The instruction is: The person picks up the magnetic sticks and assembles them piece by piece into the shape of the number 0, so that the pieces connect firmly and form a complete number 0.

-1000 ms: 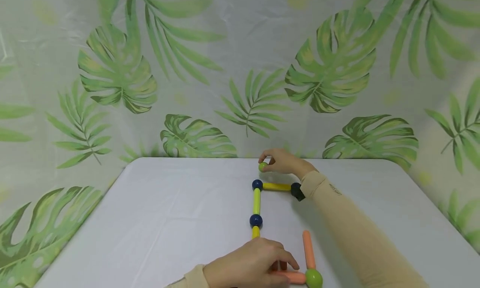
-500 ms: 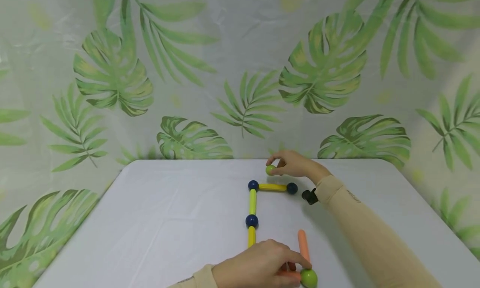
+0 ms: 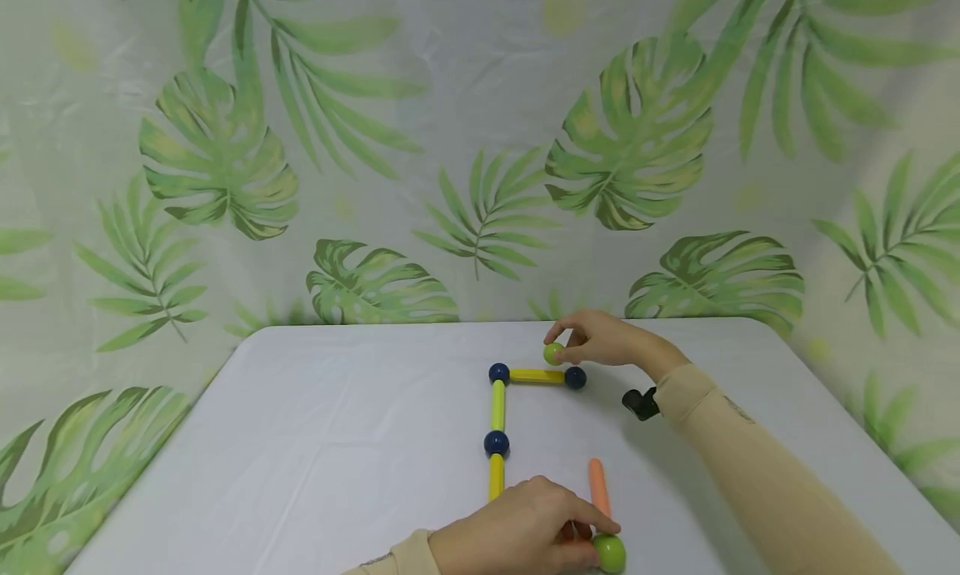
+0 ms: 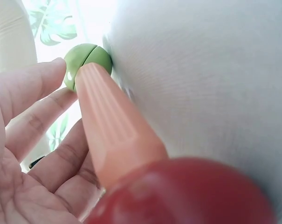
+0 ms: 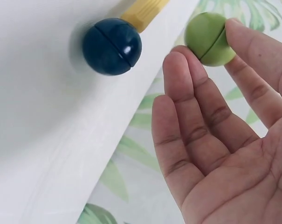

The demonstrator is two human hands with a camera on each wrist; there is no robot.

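Observation:
My right hand (image 3: 603, 339) pinches a small green ball (image 3: 553, 354) between thumb and fingertips, held over the far yellow stick (image 3: 536, 377). Close by it is the dark blue ball (image 3: 575, 378) at that stick's right end. At the front, my left hand (image 3: 521, 525) has thumb and index finger on a second green ball (image 3: 610, 552), pinching it. From that ball an orange stick (image 4: 115, 126) leads to a red ball (image 4: 187, 196) in the left wrist view. Another orange stick (image 3: 598, 485) points away from the green ball.
A lime stick (image 3: 498, 406) joins two more blue balls, the corner ball (image 3: 499, 373) and the nearer ball (image 3: 497, 442). Another yellow stick (image 3: 497, 477) runs under my left hand. The white table (image 3: 262, 442) ends at a leaf-patterned backdrop (image 3: 360, 142).
My right hand has carried its green ball rightward, from over the corner blue ball towards the right-hand one. My left hand has slid along the orange stick onto the front green ball.

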